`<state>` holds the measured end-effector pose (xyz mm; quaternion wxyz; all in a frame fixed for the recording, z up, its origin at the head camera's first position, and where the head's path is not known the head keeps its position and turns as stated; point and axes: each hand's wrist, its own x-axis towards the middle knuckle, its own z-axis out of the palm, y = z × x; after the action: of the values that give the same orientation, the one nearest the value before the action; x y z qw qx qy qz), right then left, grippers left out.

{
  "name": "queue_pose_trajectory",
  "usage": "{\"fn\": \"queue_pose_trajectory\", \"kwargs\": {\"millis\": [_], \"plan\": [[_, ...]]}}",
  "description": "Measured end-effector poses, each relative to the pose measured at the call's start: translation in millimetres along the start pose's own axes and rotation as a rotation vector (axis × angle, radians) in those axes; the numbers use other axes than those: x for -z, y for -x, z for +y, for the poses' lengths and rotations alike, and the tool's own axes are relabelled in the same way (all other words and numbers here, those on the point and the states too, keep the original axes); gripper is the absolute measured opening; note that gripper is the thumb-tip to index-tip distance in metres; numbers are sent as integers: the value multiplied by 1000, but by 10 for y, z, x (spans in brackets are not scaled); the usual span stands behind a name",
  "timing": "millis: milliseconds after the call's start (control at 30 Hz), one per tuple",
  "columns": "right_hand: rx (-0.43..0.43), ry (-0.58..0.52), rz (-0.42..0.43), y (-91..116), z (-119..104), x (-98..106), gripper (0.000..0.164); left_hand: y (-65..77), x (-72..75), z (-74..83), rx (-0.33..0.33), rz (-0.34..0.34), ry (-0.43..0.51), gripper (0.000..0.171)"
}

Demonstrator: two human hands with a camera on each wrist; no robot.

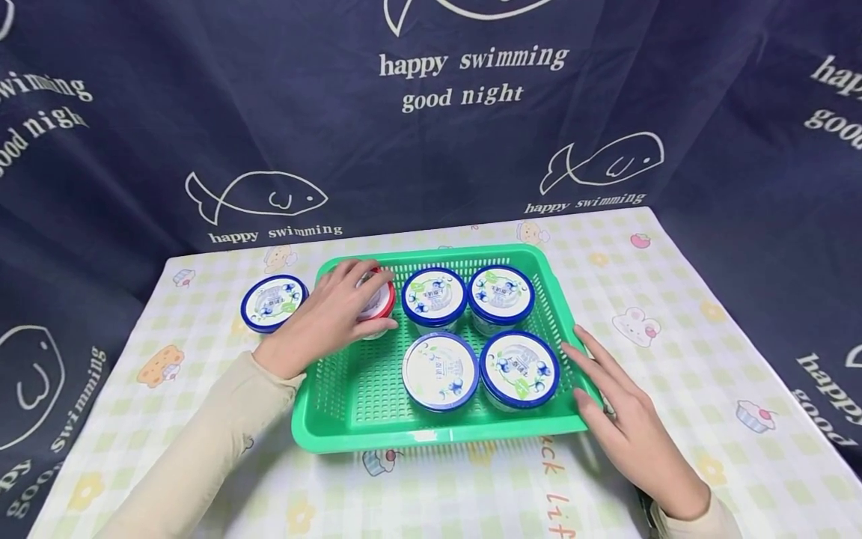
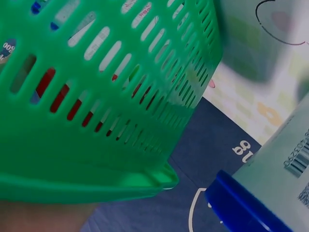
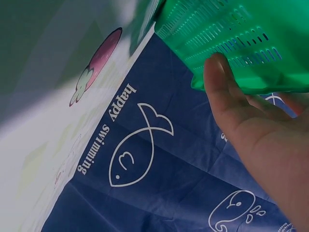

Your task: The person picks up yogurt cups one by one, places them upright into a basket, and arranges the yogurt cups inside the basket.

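Note:
A green plastic basket (image 1: 441,436) holds several lidded tubs. My left hand (image 1: 337,311) reaches over its left rim and grips a red-lidded tub (image 1: 381,299) at the back left, covering much of the lid. To the right are two blue-lidded tubs at the back, a left one (image 1: 434,296) and a right one (image 1: 501,294). In front of them sit a pale-topped tub (image 1: 441,372) and another blue-lidded tub (image 1: 520,368). At the basket's right rim is my right hand (image 1: 622,415), its fingers extended along the outside; the right wrist view shows its thumb (image 3: 219,72) by the slotted wall.
Outside the basket, left of it, stands one more blue-lidded tub (image 1: 272,302), partly behind my left forearm. A checked tablecloth (image 1: 680,329) with cartoon prints covers the table. Dark blue curtains (image 1: 431,165) with fish drawings rise behind and at both sides.

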<state>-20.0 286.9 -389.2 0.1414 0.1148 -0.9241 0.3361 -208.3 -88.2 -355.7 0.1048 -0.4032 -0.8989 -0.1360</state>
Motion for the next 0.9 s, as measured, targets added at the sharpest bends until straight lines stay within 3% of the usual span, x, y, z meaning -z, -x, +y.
{"fn": "queue_pose_trajectory", "kwargs": {"millis": [167,467,667,900], "plan": [[-19,-6,-9,-4,-3,15,57,-25,-17,1,-19,-4,-12,66],[-10,-8,-6,2,5,16,57,-16,-70,23,24,-98,5,69],[21,-1,13,-6,-8,16,58,-3,-91,27,8,-85,-6,79],[14,1,12,2,9,11,58,56,-89,3,-17,6,-9,77]]}}
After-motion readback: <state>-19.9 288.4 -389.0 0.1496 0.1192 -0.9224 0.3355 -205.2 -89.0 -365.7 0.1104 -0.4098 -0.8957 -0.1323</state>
